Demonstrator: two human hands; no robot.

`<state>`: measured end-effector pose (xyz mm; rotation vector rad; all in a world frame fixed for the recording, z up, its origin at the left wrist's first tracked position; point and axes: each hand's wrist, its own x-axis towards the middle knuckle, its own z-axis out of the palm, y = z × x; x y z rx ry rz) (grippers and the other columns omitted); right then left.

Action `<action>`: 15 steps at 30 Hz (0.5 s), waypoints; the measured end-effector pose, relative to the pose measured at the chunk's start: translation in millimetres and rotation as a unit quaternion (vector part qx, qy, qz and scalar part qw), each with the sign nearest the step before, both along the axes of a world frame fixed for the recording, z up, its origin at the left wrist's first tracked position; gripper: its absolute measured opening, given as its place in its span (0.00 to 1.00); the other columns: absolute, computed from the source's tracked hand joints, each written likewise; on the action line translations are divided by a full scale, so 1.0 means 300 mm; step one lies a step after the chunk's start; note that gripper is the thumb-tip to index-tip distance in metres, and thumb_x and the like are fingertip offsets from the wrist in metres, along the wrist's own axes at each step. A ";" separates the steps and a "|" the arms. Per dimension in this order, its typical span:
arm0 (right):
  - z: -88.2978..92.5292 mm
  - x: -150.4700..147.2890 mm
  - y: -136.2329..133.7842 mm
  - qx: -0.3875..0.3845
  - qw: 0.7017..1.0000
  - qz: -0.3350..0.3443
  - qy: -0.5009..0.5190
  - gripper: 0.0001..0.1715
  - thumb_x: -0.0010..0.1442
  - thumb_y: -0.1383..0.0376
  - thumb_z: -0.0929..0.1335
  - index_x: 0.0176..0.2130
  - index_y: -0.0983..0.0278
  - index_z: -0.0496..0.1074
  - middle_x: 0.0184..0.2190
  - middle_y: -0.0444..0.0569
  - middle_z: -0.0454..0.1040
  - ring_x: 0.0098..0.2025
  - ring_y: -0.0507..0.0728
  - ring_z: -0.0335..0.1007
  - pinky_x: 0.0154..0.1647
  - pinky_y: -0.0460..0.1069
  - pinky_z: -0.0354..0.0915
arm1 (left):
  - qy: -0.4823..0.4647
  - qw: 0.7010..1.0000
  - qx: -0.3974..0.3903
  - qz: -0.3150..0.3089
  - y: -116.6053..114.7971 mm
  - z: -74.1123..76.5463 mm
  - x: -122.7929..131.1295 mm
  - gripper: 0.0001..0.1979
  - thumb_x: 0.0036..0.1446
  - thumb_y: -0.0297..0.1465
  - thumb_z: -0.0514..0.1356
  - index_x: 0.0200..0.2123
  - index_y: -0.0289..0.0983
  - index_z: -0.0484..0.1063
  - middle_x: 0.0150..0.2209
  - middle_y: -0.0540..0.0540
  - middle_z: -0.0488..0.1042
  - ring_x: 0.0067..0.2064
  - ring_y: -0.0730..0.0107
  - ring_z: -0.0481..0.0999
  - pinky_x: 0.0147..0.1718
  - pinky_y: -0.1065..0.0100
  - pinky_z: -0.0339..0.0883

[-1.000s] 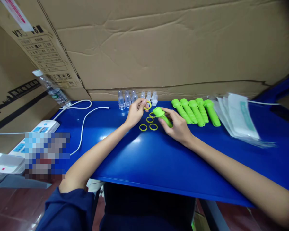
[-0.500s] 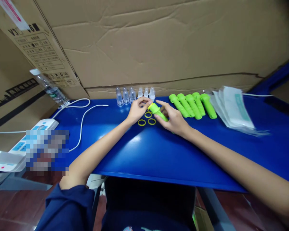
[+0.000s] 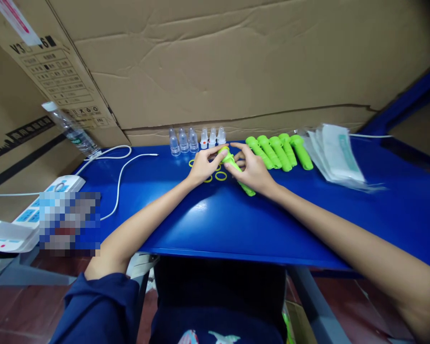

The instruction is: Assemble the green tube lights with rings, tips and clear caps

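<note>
A bright green flashlight-shaped tube point(image 3: 249, 190) lies slantwise across my right hand point(image 3: 255, 171), whose fingers and thumb wrap its neck. Its wide head points up and left, toward my left hand point(image 3: 201, 167). There the thumb and fingertips pinch a yellow ring point(image 3: 223, 150) at the rim of the head; the fingers partly cover it, so how far it sits on the rim cannot be made out. Several loose yellow rings point(image 3: 220, 176) lie on the blue table beneath my hands, some half hidden by the left one.
Behind my hands stand clear pointed caps point(image 3: 183, 141) and white-based ones point(image 3: 212, 138). More green tubes point(image 3: 280, 154) lie to the right, beside plastic-wrapped packets point(image 3: 338, 153). A water bottle point(image 3: 71, 131), white cable point(image 3: 120, 184) and power strip point(image 3: 30, 215) are left. Cardboard point(image 3: 215, 67) walls the back.
The green tube has tilted, and more of its lower end shows below my right hand. My left fingers have closed further over the yellow ring at its head. The view has shifted slightly.
</note>
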<state>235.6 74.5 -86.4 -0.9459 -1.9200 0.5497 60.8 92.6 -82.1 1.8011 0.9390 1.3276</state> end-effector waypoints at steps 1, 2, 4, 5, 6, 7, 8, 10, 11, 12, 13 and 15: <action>0.001 -0.003 -0.003 -0.006 1.000 0.003 0.003 0.37 0.60 0.54 0.69 0.62 0.68 0.61 0.32 0.46 0.70 0.25 0.55 0.71 0.27 0.49 0.68 | 0.004 1.000 0.001 0.001 0.000 0.001 -0.005 0.21 0.62 0.42 0.64 0.52 0.34 0.79 0.54 0.39 0.79 0.55 0.56 0.79 0.58 0.58 0.71; 0.002 -0.005 -0.006 -0.010 1.000 0.004 0.004 0.37 0.60 0.54 0.68 0.63 0.68 0.61 0.32 0.46 0.70 0.26 0.55 0.72 0.28 0.50 0.69 | 0.008 1.000 0.001 0.002 -0.001 0.002 -0.011 0.22 0.61 0.42 0.64 0.51 0.34 0.79 0.54 0.38 0.79 0.55 0.55 0.79 0.58 0.58 0.70; 0.008 -0.008 -0.013 -0.013 1.000 0.003 0.001 0.38 0.61 0.55 0.68 0.64 0.70 0.62 0.33 0.47 0.70 0.27 0.55 0.73 0.29 0.50 0.70 | 0.008 1.000 0.003 0.010 -0.001 0.003 -0.022 0.23 0.60 0.44 0.65 0.50 0.33 0.80 0.53 0.38 0.79 0.55 0.54 0.80 0.58 0.57 0.71; 0.011 -0.009 -0.016 -0.016 1.000 0.003 -0.002 0.38 0.61 0.55 0.68 0.64 0.70 0.62 0.33 0.48 0.71 0.27 0.55 0.73 0.29 0.49 0.70 | 0.006 1.000 0.002 0.014 -0.001 0.002 -0.026 0.24 0.59 0.45 0.65 0.50 0.33 0.80 0.53 0.38 0.79 0.55 0.53 0.80 0.58 0.57 0.71; 0.014 -0.009 -0.017 -0.022 1.000 0.004 -0.005 0.39 0.61 0.55 0.68 0.65 0.71 0.62 0.33 0.48 0.71 0.27 0.55 0.73 0.29 0.49 0.70 | 0.003 1.000 0.000 0.015 -0.001 0.001 -0.030 0.24 0.58 0.45 0.66 0.50 0.34 0.81 0.52 0.39 0.80 0.54 0.53 0.80 0.58 0.56 0.71; 0.017 -0.007 -0.018 -0.032 0.999 0.007 -0.007 0.39 0.61 0.56 0.68 0.65 0.71 0.62 0.34 0.49 0.72 0.27 0.55 0.73 0.28 0.49 0.70 | -0.002 1.000 -0.002 0.016 -0.002 0.000 -0.032 0.25 0.57 0.46 0.66 0.49 0.34 0.81 0.52 0.39 0.80 0.54 0.52 0.80 0.58 0.55 0.71; 0.019 -0.005 -0.017 -0.045 0.999 0.013 -0.008 0.40 0.61 0.56 0.68 0.66 0.71 0.62 0.35 0.50 0.73 0.27 0.55 0.74 0.28 0.48 0.71 | -0.006 1.000 -0.005 0.014 -0.003 -0.002 -0.033 0.25 0.56 0.47 0.67 0.49 0.34 0.81 0.51 0.39 0.80 0.54 0.51 0.80 0.58 0.54 0.71; 0.022 -0.001 -0.014 -0.081 0.996 0.035 -0.007 0.41 0.61 0.57 0.69 0.68 0.69 0.60 0.38 0.51 0.75 0.27 0.54 0.75 0.27 0.48 0.72 | -0.014 1.000 -0.009 0.008 -0.005 -0.005 -0.032 0.25 0.55 0.48 0.68 0.48 0.35 0.82 0.50 0.40 0.81 0.54 0.50 0.80 0.59 0.53 0.71; 0.023 0.002 -0.011 -0.101 0.994 0.048 -0.004 0.42 0.61 0.58 0.69 0.68 0.67 0.59 0.39 0.51 0.76 0.26 0.54 0.75 0.26 0.48 0.72 | -0.020 1.000 -0.007 0.005 -0.006 -0.007 -0.030 0.25 0.54 0.48 0.68 0.47 0.35 0.82 0.50 0.40 0.81 0.54 0.50 0.80 0.59 0.53 0.70; 0.023 0.003 -0.008 -0.119 0.991 0.060 0.000 0.42 0.60 0.58 0.69 0.69 0.66 0.58 0.40 0.51 0.77 0.26 0.54 0.76 0.26 0.48 0.73 | -0.027 1.000 -0.005 0.003 -0.006 -0.008 -0.028 0.26 0.52 0.49 0.69 0.46 0.35 0.83 0.50 0.40 0.81 0.54 0.50 0.80 0.59 0.53 0.71; 0.023 0.004 -0.006 -0.134 0.989 0.069 0.006 0.42 0.60 0.58 0.70 0.69 0.65 0.58 0.40 0.51 0.77 0.25 0.54 0.76 0.25 0.48 0.73 | -0.037 0.999 -0.006 0.001 -0.006 -0.010 -0.025 0.27 0.51 0.50 0.69 0.45 0.34 0.83 0.49 0.40 0.82 0.53 0.50 0.81 0.58 0.54 0.72; 0.026 0.002 -0.005 -0.149 0.986 0.073 0.023 0.42 0.59 0.58 0.70 0.68 0.66 0.60 0.40 0.52 0.78 0.23 0.54 0.75 0.23 0.47 0.73 | -0.062 0.998 -0.016 -0.002 -0.005 -0.012 -0.019 0.29 0.47 0.52 0.71 0.43 0.34 0.83 0.47 0.39 0.83 0.50 0.50 0.82 0.54 0.55 0.75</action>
